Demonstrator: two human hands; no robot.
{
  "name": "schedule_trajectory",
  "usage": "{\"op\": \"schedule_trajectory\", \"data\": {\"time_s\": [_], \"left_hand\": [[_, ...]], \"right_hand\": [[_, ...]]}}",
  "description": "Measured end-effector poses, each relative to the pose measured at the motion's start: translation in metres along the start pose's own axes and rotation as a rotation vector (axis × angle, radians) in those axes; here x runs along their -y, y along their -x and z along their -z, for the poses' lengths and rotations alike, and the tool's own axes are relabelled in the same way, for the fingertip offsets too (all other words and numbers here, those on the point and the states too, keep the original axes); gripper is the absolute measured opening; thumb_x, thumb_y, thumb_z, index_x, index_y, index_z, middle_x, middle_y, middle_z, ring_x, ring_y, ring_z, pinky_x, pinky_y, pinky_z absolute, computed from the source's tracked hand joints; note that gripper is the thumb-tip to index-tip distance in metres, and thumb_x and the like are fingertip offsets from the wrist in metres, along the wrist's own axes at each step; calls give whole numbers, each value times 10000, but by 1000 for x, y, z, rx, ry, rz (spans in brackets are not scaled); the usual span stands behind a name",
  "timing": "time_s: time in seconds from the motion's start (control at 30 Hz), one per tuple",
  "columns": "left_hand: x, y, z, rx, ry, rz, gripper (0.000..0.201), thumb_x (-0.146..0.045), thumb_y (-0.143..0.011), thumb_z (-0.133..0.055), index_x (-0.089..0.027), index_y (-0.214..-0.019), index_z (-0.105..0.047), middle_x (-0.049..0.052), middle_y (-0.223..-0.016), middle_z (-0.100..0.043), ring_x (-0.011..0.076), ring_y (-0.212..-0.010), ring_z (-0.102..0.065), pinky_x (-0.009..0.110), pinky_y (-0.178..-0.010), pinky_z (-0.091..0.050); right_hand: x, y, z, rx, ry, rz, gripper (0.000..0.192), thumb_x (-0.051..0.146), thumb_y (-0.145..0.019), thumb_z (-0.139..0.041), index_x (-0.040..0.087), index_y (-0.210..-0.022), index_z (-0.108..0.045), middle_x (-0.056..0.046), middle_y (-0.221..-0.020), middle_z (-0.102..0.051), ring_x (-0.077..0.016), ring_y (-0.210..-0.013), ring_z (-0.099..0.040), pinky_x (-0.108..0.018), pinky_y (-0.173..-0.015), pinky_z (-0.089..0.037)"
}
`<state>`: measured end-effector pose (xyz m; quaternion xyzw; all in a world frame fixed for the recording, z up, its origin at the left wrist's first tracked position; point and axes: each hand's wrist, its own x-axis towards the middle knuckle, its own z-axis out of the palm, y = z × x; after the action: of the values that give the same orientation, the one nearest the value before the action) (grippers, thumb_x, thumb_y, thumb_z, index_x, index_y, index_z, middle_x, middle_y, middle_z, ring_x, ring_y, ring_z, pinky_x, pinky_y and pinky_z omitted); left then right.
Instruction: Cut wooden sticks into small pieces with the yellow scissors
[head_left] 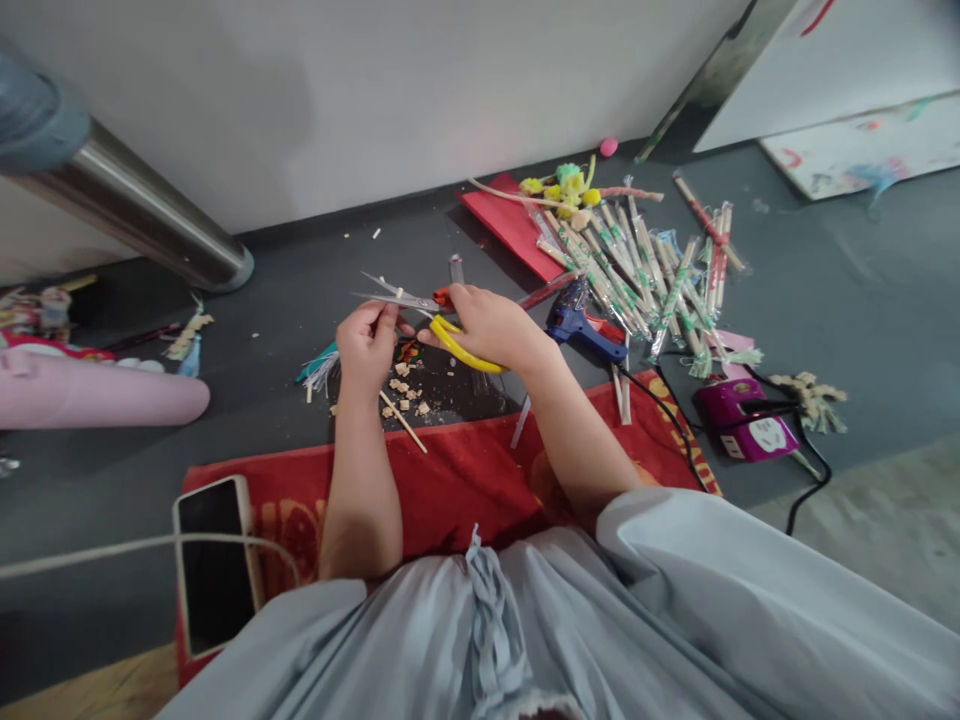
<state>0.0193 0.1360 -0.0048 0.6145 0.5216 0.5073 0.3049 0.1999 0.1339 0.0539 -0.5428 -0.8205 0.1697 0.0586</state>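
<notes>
Right hand: closed through the yellow handles of the scissors, fingers curled round the loops, wrist angled in from the near right.
Scissors: held above the floor at scene centre, blades parted and pointing left and slightly far; yellow loops sit under the right hand.
Left hand: fingers pinched shut just beside the scissor blades. What it pinches is too small to tell.
Wooden stick: lies on the floor just near of the left hand, tilted, its near end at the edge of the red cloth.
Cut pieces: small pale bits scattered on the dark floor below the two hands.
Red cloth: spread on the floor near the person, under both forearms.
Phone: lies face up on the left near corner of the red cloth, screen dark, with a pale cable running to it from the left.
Glue gun: blue, lies on the floor just right of the right hand, with a black cord running right.
Chopstick packets: a loose pile in green and red wrappers, far right of the hands.
Red sheet: flat on the floor, far of the right hand, partly under the pile.
Purple power strip: on the floor at right, well apart from the hands.
Metal post: slants in at far left.
</notes>
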Motion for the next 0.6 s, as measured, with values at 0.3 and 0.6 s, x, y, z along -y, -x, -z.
{"op": "schedule_trajectory", "data": {"time_s": [0.3,0.6], "left_hand": [[-3,-1,1,-20,-39,-31,264,-375,-851,-539,-187,-687,-626,-12,-563,-592,84,-500,-508,216,-554,-419],[-3,-1,3,-8,-74,-50,217,-277,-818,-546,-178,-641,-622,-10,-554,-586,86,-488,-515,213,-526,-413]], "right_hand": [[2,1,1,-19,40,-21,701,726,-836,-297,116,-1098,-521,-167,-1082,-639,-289,-1005,-607,-342,-805,-423],[1,-1,-2,-50,1,13,686,698,-841,-343,112,-1146,-524,-158,-1130,-625,-283,-1045,-586,-341,-847,-415]]}}
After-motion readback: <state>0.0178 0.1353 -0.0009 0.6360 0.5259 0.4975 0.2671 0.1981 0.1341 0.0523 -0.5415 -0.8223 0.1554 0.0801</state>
